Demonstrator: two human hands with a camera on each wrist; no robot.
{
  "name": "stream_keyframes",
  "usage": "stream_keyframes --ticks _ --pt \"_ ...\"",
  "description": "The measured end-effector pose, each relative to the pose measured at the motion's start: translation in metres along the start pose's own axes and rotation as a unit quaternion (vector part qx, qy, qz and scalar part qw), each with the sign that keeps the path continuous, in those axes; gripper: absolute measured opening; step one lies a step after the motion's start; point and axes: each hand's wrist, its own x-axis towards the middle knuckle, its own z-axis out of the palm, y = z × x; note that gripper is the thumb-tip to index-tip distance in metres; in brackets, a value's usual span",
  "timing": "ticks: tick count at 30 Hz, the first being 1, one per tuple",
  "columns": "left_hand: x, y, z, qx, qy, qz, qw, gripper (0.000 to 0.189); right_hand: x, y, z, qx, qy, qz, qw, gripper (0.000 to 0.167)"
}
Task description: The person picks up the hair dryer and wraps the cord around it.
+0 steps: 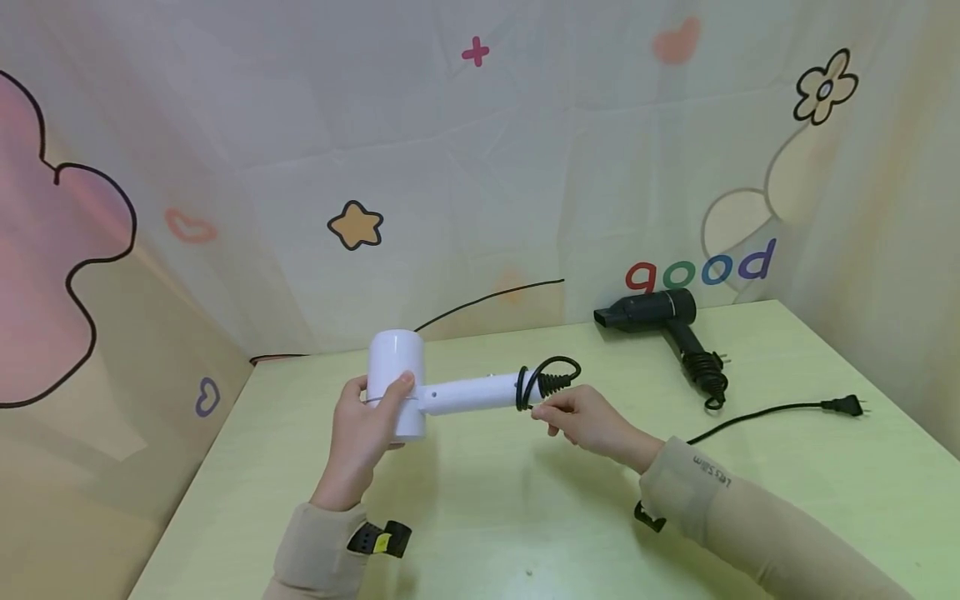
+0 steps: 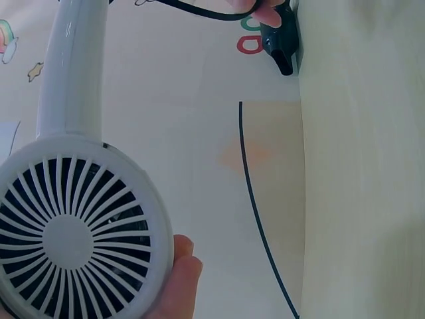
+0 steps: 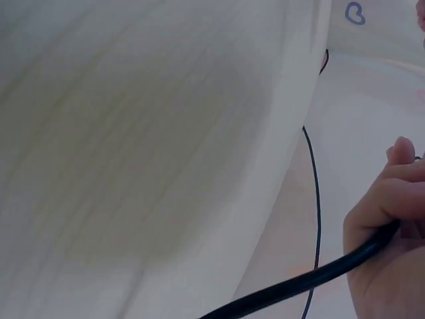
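Observation:
A white hair dryer (image 1: 472, 394) is held up over the table, its handle pointing right. My left hand (image 1: 362, 437) grips the barrel, thumb across the front; the left wrist view shows the round slotted grille (image 2: 68, 242) at one end of it. Black cord (image 1: 555, 383) loops from the handle's end and winds around it. My right hand (image 1: 596, 423) pinches that cord just below the handle's end. In the right wrist view the cord (image 3: 285, 290) comes out of the curled right hand (image 3: 392, 232). My forearm hides part of its run.
A black hair dryer (image 1: 648, 311) lies at the back right, its cord (image 1: 705, 375) wrapped around the handle. Nearer the right edge, a black plug (image 1: 843, 406) lies on the pale green table (image 1: 480, 517). Behind hangs a printed curtain (image 1: 450, 167).

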Motion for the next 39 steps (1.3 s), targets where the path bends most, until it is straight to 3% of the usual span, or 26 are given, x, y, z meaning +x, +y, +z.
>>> stream_keyframes --ticks 5,12,16,21,27,39 --pt "0.0 -0.003 -0.001 0.006 -0.008 -0.002 0.9999 0.074 0.006 0.001 -0.009 -0.045 0.016 0.005 0.9988 0.027" --pt "0.001 -0.008 -0.002 0.007 -0.025 -0.006 0.9997 0.072 0.013 -0.008 -0.028 -0.085 0.048 -0.014 0.9951 0.01" --pt "0.002 -0.009 -0.003 0.005 -0.036 0.002 0.9993 0.069 0.013 -0.015 -0.036 -0.105 0.059 -0.024 0.9924 0.022" --pt "0.002 -0.01 -0.005 0.009 -0.054 0.016 0.9984 0.065 0.01 -0.019 -0.046 -0.123 0.044 -0.031 0.991 0.039" --pt "0.003 -0.013 -0.004 0.033 -0.066 0.037 0.9966 0.066 0.008 -0.025 -0.059 -0.133 0.015 -0.06 0.9892 0.033" --pt "0.004 -0.016 0.002 0.111 -0.057 0.073 0.9895 0.071 -0.001 -0.049 -0.071 -0.143 0.016 -0.078 0.9865 0.022"
